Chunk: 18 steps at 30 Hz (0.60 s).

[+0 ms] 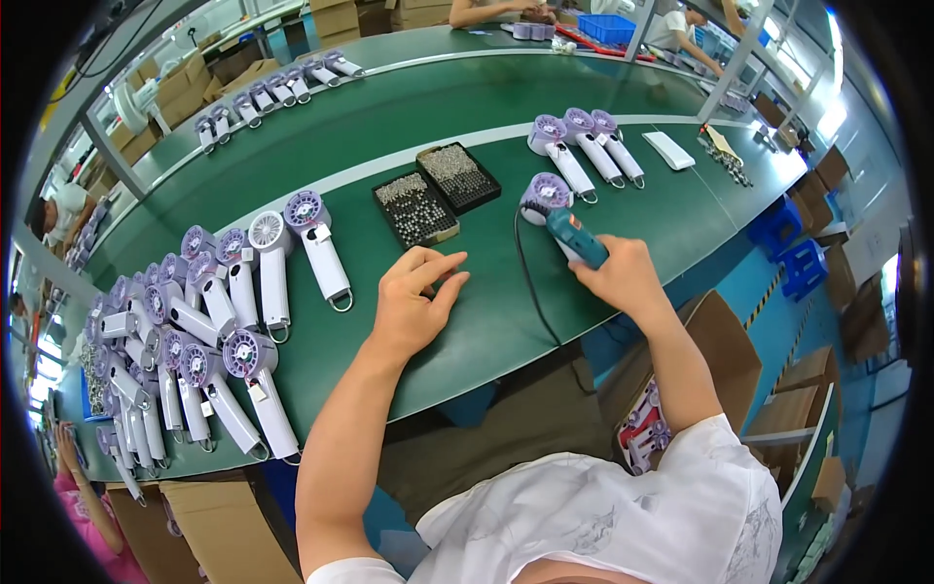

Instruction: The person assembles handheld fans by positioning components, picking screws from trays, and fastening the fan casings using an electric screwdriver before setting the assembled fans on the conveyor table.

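My right hand [623,275] is wrapped round a teal electric screwdriver [576,237], whose black cord [526,273] loops down over the table's front edge. Just beyond the tool, a white and purple handheld fan [546,191] lies partly hidden by it; whether the bit touches the fan cannot be seen. My left hand [416,297] hovers over the green table [467,336] with loosely bent fingers, thumb apart from the forefinger and nothing visible between them. Past it are two black trays, one [418,208] touching the other [457,177], both holding many small metal pieces.
Many handheld fans [185,321] crowd the table's left. Three fans [579,136] and a white casing [668,150] lie at the back right, near loose metal parts [725,161]. Beyond is a green belt [409,92]. A cardboard box [715,341] stands beside my right arm.
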{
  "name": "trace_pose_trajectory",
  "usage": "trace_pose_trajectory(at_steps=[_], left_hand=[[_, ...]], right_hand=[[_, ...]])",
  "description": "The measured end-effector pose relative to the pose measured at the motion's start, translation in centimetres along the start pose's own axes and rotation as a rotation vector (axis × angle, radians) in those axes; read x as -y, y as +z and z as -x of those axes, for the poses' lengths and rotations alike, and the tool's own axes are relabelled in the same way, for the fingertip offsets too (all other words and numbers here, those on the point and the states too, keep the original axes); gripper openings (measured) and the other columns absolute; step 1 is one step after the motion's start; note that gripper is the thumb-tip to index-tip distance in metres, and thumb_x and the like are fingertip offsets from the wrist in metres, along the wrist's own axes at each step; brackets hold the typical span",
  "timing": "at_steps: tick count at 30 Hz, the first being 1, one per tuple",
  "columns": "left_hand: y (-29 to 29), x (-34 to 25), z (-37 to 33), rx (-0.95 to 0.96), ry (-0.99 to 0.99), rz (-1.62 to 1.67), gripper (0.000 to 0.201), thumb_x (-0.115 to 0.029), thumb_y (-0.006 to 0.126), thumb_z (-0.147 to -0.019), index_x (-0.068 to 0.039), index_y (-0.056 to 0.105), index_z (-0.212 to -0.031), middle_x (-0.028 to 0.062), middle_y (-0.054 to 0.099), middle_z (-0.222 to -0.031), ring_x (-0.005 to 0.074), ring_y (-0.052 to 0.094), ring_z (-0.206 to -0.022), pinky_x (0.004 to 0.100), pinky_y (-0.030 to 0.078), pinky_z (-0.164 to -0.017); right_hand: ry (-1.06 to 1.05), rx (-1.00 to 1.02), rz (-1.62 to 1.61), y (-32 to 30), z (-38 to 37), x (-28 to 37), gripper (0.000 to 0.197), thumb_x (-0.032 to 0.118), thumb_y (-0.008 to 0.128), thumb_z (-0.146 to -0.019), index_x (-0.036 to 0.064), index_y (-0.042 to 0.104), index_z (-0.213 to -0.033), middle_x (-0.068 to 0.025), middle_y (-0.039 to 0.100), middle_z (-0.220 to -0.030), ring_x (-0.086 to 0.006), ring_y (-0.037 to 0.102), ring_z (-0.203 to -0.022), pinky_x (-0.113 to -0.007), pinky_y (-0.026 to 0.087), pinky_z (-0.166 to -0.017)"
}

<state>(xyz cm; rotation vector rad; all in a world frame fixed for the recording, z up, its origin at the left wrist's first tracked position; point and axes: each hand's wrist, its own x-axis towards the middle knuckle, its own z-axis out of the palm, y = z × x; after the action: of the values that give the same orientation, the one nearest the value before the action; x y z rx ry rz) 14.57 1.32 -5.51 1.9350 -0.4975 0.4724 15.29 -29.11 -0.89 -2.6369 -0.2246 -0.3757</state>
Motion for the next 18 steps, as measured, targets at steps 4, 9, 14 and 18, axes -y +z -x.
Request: trace_pose_trajectory(at_steps=[4,9,14,18], left_hand=[[0.1,0.4,-0.2,-0.104,0.088,-0.093,0.021,-0.001,0.080,-0.083,-0.006,0.079,-0.104,0.0051,0.066,-0.084,0.0136,0.063,-0.070,0.0262,0.048,-0.056],[-1.5,1.8,-0.9,-0.403,0.103,-0.380,0.009,-0.003,0.079,-0.084,-0.002,0.075,-0.091,0.0104,0.064,-0.082,0.0218,0.063,-0.066,0.0337,0.050,-0.058],[-6.3,2.6,-1.3,-0.606,-0.328,-0.764,0.024,-0.019,0.076,-0.087,0.001,0.071,-0.100,0.0178,0.067,-0.095,0.0368,0.066,-0.092,0.0455,0.054,-0.079],[-7.9,2.5,-1.4,-0.454,-0.588,-0.908,0.043,-0.037,0.077,-0.089,0.005,0.072,-0.097,0.0205,0.071,-0.099,0.0385,0.069,-0.095,0.0463,0.056,-0.081]], right_hand=[[-0.024,-0.015,0.117,1.5,-4.6,-1.4,0.034,0.029,0.082,-0.079,-0.0027,0.072,-0.083,-0.0268,0.070,-0.081,-0.0450,0.070,-0.081,-0.050,0.057,-0.078],[0.023,0.026,0.166,3.1,-9.7,-0.8,0.033,0.030,0.081,-0.081,-0.0016,0.075,-0.087,-0.0276,0.072,-0.085,-0.0439,0.071,-0.086,-0.050,0.057,-0.082],[-0.146,-0.118,0.213,2.4,-11.8,0.0,0.042,0.039,0.083,-0.081,-0.0020,0.075,-0.090,-0.0256,0.068,-0.071,-0.0449,0.069,-0.075,-0.051,0.055,-0.071],[-0.317,-0.269,-0.122,1.3,-12.5,4.7,0.046,0.044,0.083,-0.085,-0.0003,0.074,-0.095,-0.0136,0.070,-0.068,-0.0223,0.062,-0.049,-0.033,0.048,-0.051]])
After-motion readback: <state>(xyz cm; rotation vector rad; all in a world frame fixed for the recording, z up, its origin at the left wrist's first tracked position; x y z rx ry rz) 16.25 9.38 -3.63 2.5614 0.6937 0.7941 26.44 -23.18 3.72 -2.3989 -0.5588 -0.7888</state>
